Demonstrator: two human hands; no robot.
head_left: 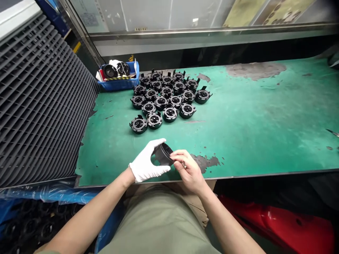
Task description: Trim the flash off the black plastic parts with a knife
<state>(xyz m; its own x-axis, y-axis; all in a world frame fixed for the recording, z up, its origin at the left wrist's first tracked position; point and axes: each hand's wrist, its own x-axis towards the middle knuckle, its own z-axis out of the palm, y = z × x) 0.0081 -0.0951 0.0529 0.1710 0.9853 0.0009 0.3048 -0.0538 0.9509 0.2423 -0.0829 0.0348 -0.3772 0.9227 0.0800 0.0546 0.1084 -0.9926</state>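
Observation:
My left hand (146, 163), in a white glove, grips a round black plastic part (162, 155) between thumb and fingers. The part is tilted, its hollow side turned to the right. My bare right hand (188, 169) has its fingertips at the part's right rim, with the thumb below and the fingers curled. Whether anything small is pinched there is hidden. Beyond my hands, several round black parts with clips and slotted faces (170, 113) lie grouped on the green bench top (251, 134).
A blue bin (118, 84) holding black parts and white material stands at the back left. Stacked grey slatted trays (45, 102) border the left side. Below left, a plastic-lined blue container (53, 197) holds more black parts. A red object (286, 225) lies below the bench's right front edge.

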